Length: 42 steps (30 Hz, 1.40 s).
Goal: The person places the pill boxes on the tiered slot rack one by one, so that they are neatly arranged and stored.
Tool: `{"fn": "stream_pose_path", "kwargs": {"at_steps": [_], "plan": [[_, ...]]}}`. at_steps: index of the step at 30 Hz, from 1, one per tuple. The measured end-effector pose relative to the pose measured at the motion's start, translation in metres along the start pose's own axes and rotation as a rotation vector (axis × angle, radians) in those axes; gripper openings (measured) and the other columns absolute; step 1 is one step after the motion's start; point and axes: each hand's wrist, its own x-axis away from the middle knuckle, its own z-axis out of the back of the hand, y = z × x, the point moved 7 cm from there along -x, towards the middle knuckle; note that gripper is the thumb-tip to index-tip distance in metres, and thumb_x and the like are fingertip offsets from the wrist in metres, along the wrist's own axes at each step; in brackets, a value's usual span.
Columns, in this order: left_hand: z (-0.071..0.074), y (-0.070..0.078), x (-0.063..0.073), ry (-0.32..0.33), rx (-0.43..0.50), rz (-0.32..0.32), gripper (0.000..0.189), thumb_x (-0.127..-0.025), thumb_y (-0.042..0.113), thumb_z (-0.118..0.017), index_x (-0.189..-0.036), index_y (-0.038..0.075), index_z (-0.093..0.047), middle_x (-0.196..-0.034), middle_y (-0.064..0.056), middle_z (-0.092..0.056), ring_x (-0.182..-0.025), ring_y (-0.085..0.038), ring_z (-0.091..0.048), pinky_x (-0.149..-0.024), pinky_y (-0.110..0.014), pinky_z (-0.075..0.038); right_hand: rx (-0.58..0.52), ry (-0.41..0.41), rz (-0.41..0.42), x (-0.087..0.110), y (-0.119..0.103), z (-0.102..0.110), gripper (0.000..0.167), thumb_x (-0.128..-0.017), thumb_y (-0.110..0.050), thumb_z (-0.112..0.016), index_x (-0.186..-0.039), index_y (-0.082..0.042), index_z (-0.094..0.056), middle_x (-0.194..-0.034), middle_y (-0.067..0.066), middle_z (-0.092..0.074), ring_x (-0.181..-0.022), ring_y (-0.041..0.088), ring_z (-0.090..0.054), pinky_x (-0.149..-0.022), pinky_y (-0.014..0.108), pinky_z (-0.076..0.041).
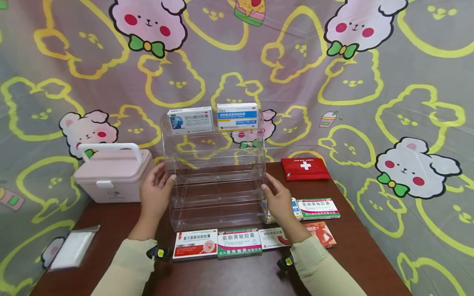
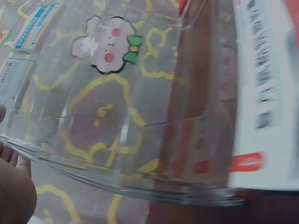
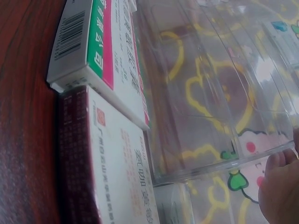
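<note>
As fingers (image 1: 275,181) hold both sides, the rack (image 1: 218,200) stands.

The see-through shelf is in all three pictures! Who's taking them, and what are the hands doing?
There's no machine moving things here, just a person's two bare hands. The big picture comes from a camera on their head, looking forward and down. The two tilted close-ups come from cameras on each wrist. The left hand and right hand hold the clear plastic shelf by its sides, so every camera sees it. Two printed boxes sit on its top tier. On the brown table are more printed boxes, a pink case, a red first-aid pouch and a flat packet with something white inside.
</note>
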Motion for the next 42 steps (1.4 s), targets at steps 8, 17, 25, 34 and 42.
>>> {"fn": "stream_pose_path", "kwargs": {"at_steps": [8,17,25,34,42], "plan": [[-0.003,-0.023,0.018,-0.002,0.033,0.096,0.059,-0.099,-0.008,-0.073,-0.153,-0.011,-0.051,-0.159,-0.031,-0.053,-0.152,-0.042,-0.049,-0.119,-0.021,-0.048,0.017,0.002,-0.017,0.003,0.002,0.002,0.048,-0.107,-0.011,-0.071,-0.154,-0.013,-0.064,-0.15,0.013,-0.069,-0.136,0.027,-0.066,-0.111,0.031,-0.059],[0.002,-0.04,0.027,0.016,-0.042,0.106,0.057,-0.1,-0.008,-0.071,-0.153,-0.01,-0.051,-0.159,-0.032,-0.053,-0.153,-0.043,-0.049,-0.119,-0.016,-0.046,0.001,-0.005,0.006,0.002,-0.001,0.001,0.048,-0.106,-0.01,-0.072,-0.154,-0.012,-0.064,-0.149,0.014,-0.069,-0.137,0.027,-0.066,-0.11,0.028,-0.057],[0.005,-0.042,0.033,0.049,-0.024,0.084,0.053,-0.098,-0.01,-0.072,-0.148,-0.012,-0.056,-0.155,-0.032,-0.057,-0.148,-0.045,-0.052,-0.113,-0.011,-0.049,-0.007,-0.005,-0.007,0.003,0.001,0.0,0.047,-0.106,-0.01,-0.072,-0.153,-0.012,-0.065,-0.149,0.014,-0.069,-0.138,0.027,-0.065,-0.11,0.024,-0.056],[0.011,-0.042,0.039,0.075,-0.037,0.045,0.049,-0.098,-0.006,-0.075,-0.145,-0.01,-0.062,-0.151,-0.03,-0.062,-0.131,-0.007,-0.065,-0.108,-0.009,-0.051,-0.041,-0.014,0.005,0.003,-0.002,-0.002,0.047,-0.106,-0.009,-0.071,-0.152,-0.011,-0.065,-0.149,0.014,-0.069,-0.138,0.027,-0.065,-0.105,0.011,-0.052],[0.009,-0.042,0.039,0.083,0.021,0.006,0.046,-0.099,-0.009,-0.073,-0.143,-0.011,-0.063,-0.149,-0.03,-0.064,-0.127,0.002,-0.065,-0.109,-0.01,-0.051,-0.005,-0.039,0.008,0.001,-0.003,0.003,0.047,-0.107,-0.014,-0.072,-0.153,-0.013,-0.064,-0.148,0.013,-0.07,-0.135,0.028,-0.067,-0.101,0.011,-0.054]]}}
